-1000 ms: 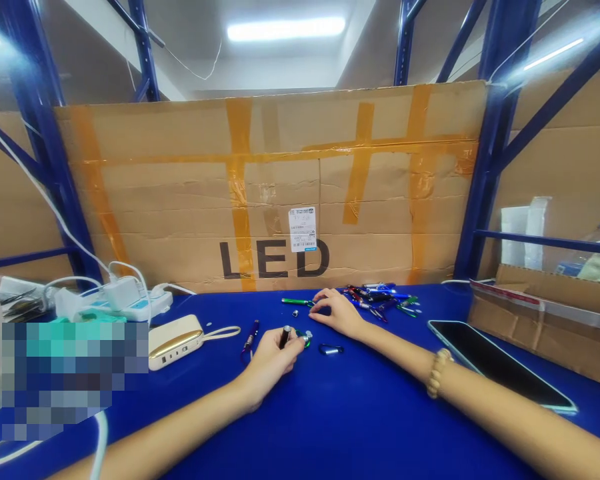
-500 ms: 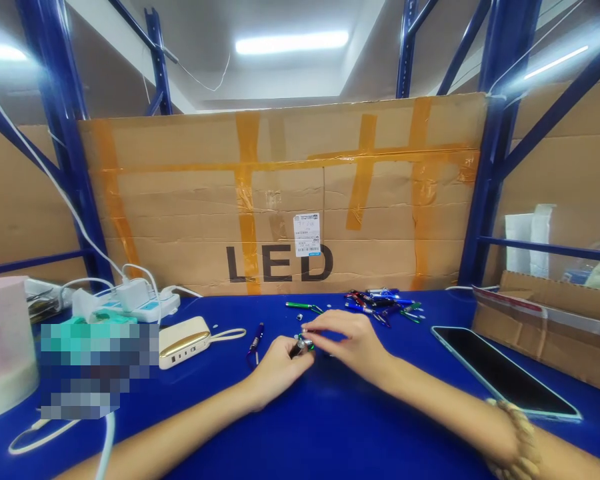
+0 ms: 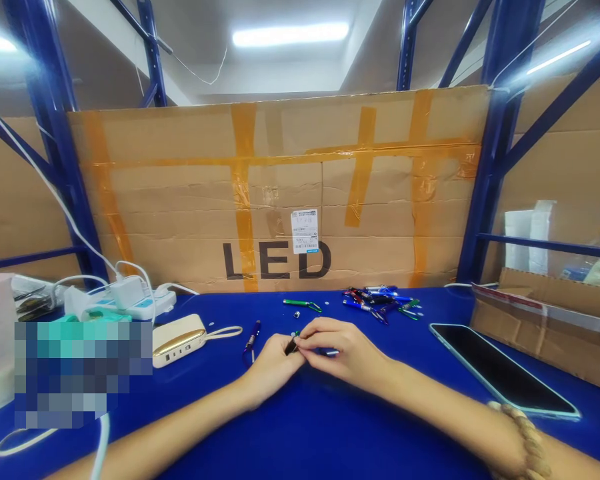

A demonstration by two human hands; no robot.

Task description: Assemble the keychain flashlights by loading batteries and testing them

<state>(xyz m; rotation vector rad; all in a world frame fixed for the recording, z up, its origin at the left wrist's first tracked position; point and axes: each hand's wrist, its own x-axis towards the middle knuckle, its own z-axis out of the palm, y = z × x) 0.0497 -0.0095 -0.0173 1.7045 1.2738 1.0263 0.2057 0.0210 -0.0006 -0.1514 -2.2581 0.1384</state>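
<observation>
Both my hands meet at the middle of the blue table. My left hand (image 3: 271, 363) is closed round a small black pen-like light (image 3: 292, 345). My right hand (image 3: 341, 349) pinches at the tip of the same piece, fingers pressed together. Part of a small clip (image 3: 330, 352) shows under my right fingers. A purple pen light (image 3: 251, 339) lies just left of my left hand. A green one (image 3: 300, 303) lies behind the hands. A heap of several coloured pen lights (image 3: 379, 299) sits at the back right.
A phone (image 3: 500, 372) lies face up at the right, beside a low cardboard tray (image 3: 550, 320). A cream power bank (image 3: 178, 339) with a strap, a power strip with chargers (image 3: 130, 299) and white cables are at the left. A taped "LED" carton (image 3: 280, 193) stands behind.
My right hand came back from the far side of the table to my left hand and now pinches the small light that the left hand holds.
</observation>
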